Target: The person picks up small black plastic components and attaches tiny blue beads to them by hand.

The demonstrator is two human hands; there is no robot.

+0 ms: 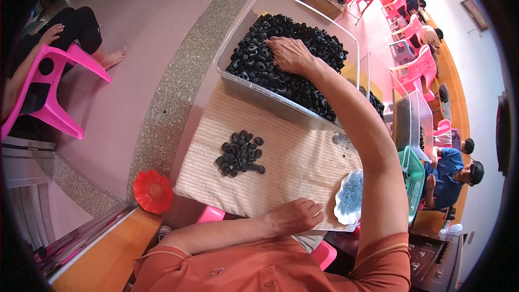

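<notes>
Head view: we see many sm. blk parts [254,54] heaped in a clear plastic tub [259,97], plus a loose pile [240,154] of similar pcs. on the striped cloth [292,157], nearer the wearer. Surfaces are dark w/ dull gray highlights; outlines run rounded to oval, & some pcs. in the tub show paler slits or ridges, though finer detail is too sm. for us to tell. Orientation: pcs. point in mixed directions, & we can't tell front from back on any one. At the pile's lower R edge, an oval pc. lies w/ its long axis slanting from upper L to lower R. The pile itself is approx. round, so we assign it no long axis; the tub's runs upper L to lower R. R hand [289,54] reaches into the tub, fingers bent down among the parts; we can't tell whether it grips any. L hand [296,216] lies at the cloth's near edge, fingers loosely curled; its palm is hidden from us. Just R of it we note a white scalloped dish [348,219] w/ blue bits [352,192]; a red scalloped dish [152,192] sits L of the cloth, well apart from both hands.
</notes>
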